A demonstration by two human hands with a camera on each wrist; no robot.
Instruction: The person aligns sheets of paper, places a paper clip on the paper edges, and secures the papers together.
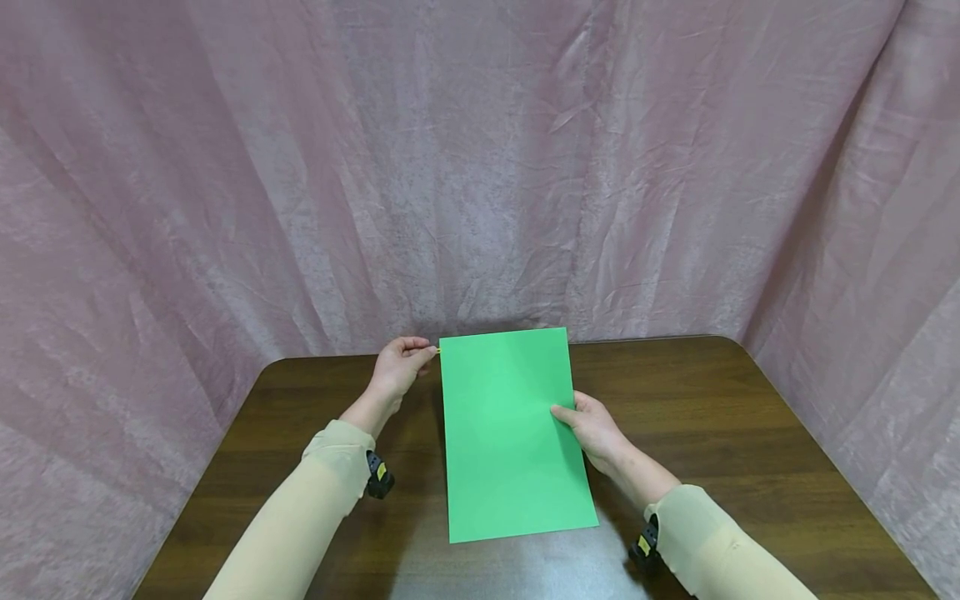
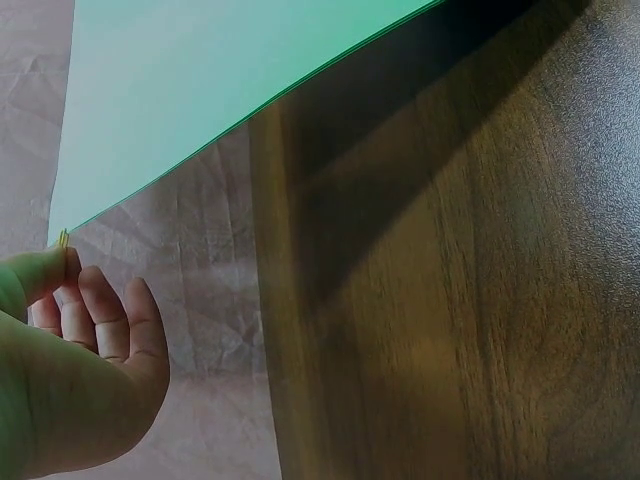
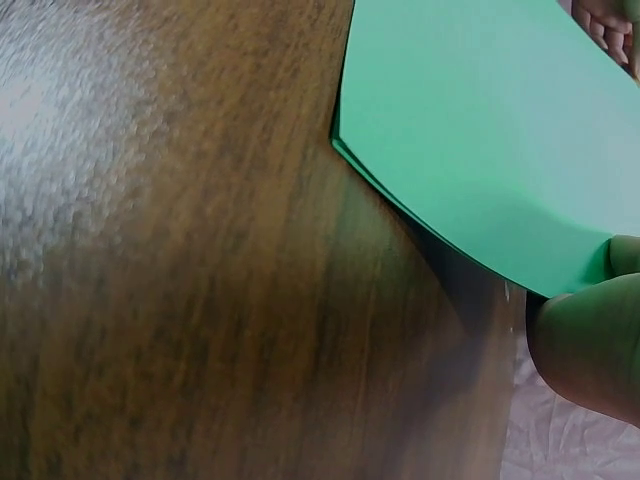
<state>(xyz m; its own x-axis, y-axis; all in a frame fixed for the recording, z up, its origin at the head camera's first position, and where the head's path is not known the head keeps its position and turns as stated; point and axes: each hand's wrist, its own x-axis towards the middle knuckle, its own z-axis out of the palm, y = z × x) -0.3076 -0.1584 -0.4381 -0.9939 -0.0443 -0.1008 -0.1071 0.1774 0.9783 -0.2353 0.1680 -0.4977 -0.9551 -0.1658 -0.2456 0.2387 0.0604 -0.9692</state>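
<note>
Green sheets of paper (image 1: 510,450) are held up, tilted, over the table; a doubled edge shows in the right wrist view, so at least two sheets lie together. My right hand (image 1: 596,429) grips their right edge, thumb on the front face and fingers behind. At the upper left corner, my left hand (image 1: 401,367) pinches a small yellow wire piece, apparently a paper clip (image 2: 64,238), between thumb and forefinger. Its tip meets the paper's edge; most of it is hidden by the fingers. The other left fingers are loosely bent.
The brown wooden table (image 1: 697,417) has rounded far corners. A pinkish curtain (image 1: 480,167) hangs right behind its far edge and along both sides. Small black cameras, one on the left wrist (image 1: 379,475) and one on the right, sit below the sleeves' cuffs.
</note>
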